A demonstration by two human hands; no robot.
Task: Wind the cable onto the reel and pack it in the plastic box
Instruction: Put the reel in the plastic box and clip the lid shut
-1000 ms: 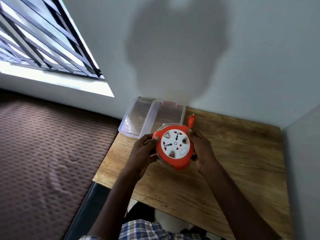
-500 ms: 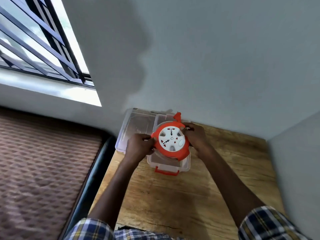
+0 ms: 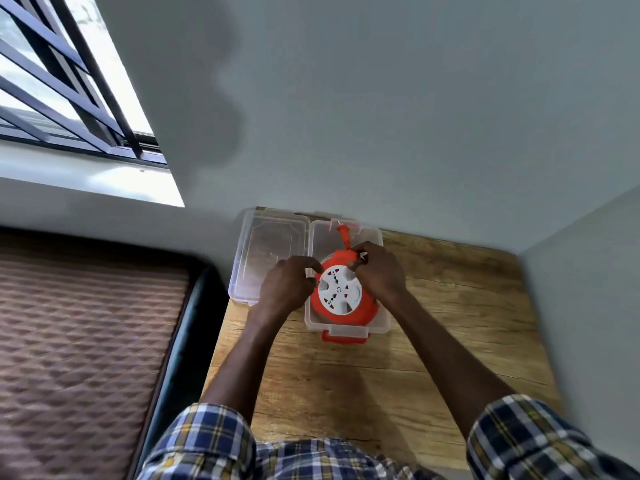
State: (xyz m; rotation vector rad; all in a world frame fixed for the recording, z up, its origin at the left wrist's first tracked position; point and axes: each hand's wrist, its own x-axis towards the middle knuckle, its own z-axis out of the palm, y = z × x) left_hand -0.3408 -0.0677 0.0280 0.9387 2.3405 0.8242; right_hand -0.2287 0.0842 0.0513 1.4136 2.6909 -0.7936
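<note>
An orange cable reel (image 3: 341, 296) with a white socket face sits inside the clear plastic box (image 3: 381, 320), which has an orange latch (image 3: 343, 337) at its near end. The reel's orange plug (image 3: 343, 233) points toward the box's far wall. My left hand (image 3: 287, 284) grips the reel's left rim. My right hand (image 3: 379, 270) holds its upper right edge, where the plug's lead leaves the reel. The box's clear lid (image 3: 266, 254) lies open flat to the left.
The box stands at the far left corner of a wooden table (image 3: 433, 341), close to grey walls at the back and right. A dark-edged quilted mattress (image 3: 79, 341) lies left of the table, under a barred window (image 3: 52, 81).
Both hands have carried the reel forward from above the table and lowered it into the box. The view has tilted and moved closer over the table.
</note>
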